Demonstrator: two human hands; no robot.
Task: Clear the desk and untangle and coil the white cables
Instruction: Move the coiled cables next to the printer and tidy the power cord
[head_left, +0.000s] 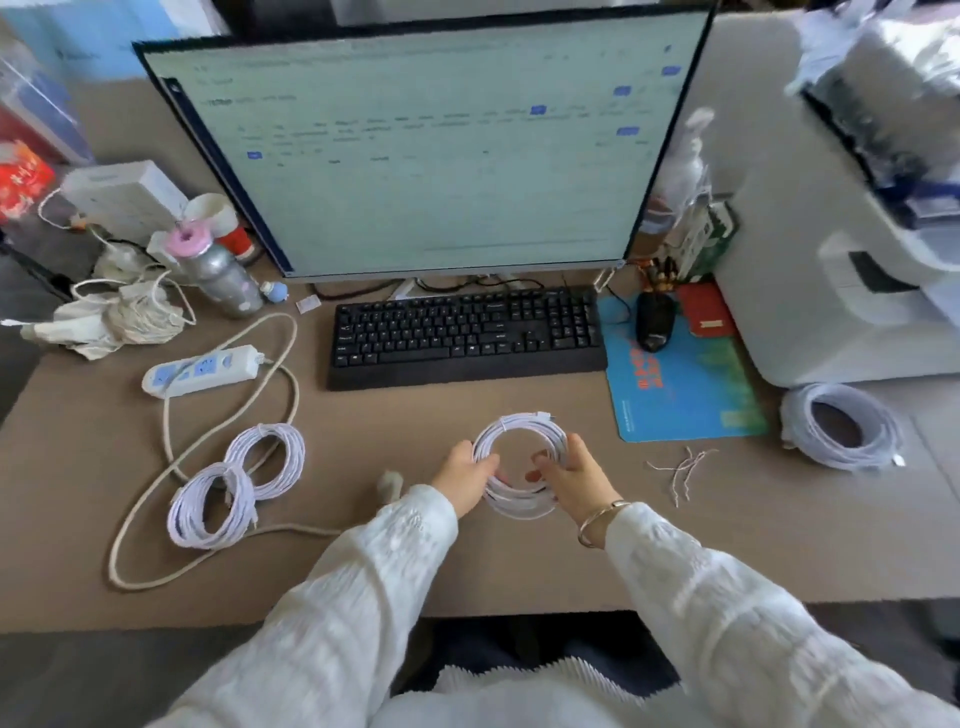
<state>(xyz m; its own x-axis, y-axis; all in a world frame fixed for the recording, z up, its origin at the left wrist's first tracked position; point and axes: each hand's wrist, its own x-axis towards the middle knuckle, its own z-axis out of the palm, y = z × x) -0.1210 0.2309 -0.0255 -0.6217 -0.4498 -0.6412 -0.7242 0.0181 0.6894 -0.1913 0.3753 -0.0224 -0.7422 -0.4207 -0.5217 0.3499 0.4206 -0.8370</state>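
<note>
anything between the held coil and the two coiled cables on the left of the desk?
Nothing visible. Both the left hand and right hand grip the white coil; bare desk lies between it and the two coiled cables. The power strip's cord loops around those coils.

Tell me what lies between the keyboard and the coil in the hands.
Only bare desk separates the keyboard from the held coil, in the head view.

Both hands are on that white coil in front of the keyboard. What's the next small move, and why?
Probably tie it: the coil looks fully wound, gripped by left hand and right hand, and loose twist ties lie just right of it. Left holds; right reaches for a tie.
</note>
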